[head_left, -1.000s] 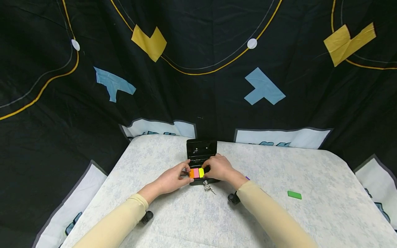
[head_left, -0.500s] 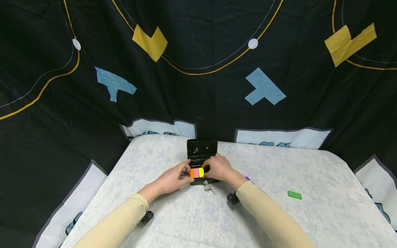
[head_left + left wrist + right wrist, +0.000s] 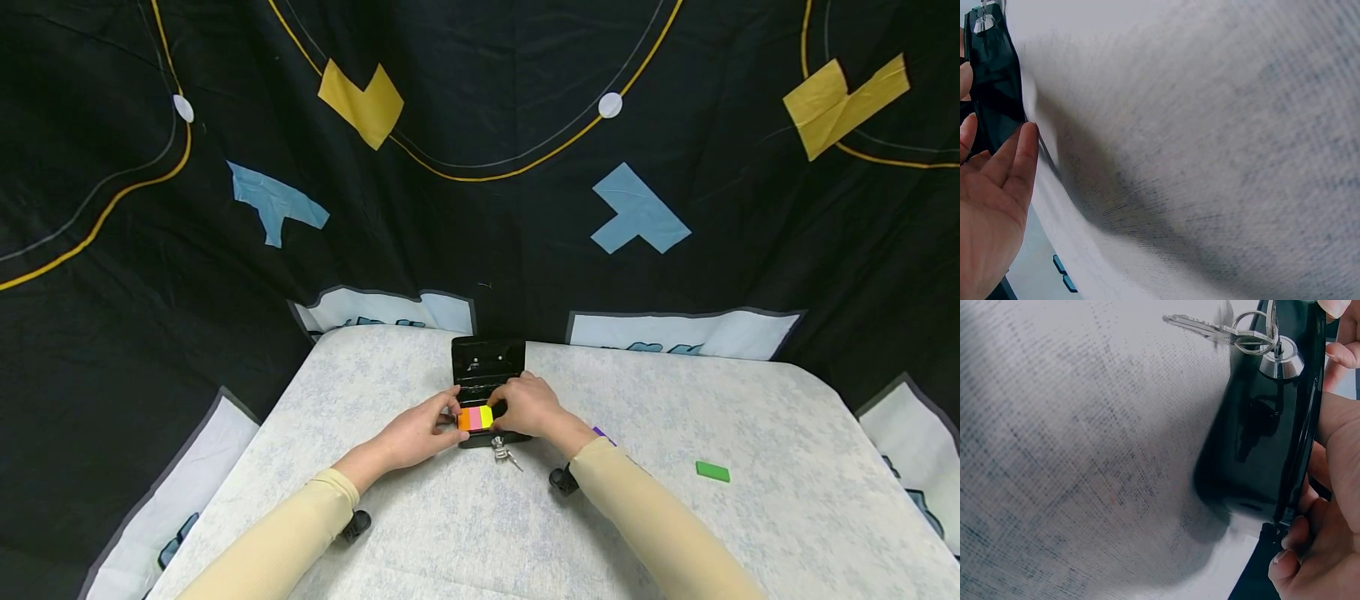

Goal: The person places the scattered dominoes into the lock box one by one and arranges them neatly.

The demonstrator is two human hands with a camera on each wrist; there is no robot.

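Observation:
A black metal cash box (image 3: pixel 487 358) stands with its lid raised at the middle of the table. Inside it, an orange block (image 3: pixel 463 419), a pink block (image 3: pixel 475 418) and a yellow block (image 3: pixel 487 417) sit side by side. My left hand (image 3: pixel 408 433) pinches the orange block at the row's left end, its outer fingers straight along the box in the left wrist view. From the right, my right hand (image 3: pixel 532 404) pinches the yellow block with thumb and index finger, its other fingers curled by the box's end. Keys (image 3: pixel 1207 328) hang at the front lock (image 3: pixel 1282 359).
A green block (image 3: pixel 712 472) lies on the cloth-covered table (image 3: pixel 450 533) to the right. Part of a purple thing (image 3: pixel 602 433) shows behind my right sleeve. Black wrist devices (image 3: pixel 356 526) are under both forearms. A dark curtain (image 3: pixel 510 250) hangs behind the table.
Both hands stay in place at the box. The blocks shift only very slightly, with the yellow one a touch closer to the orange one.

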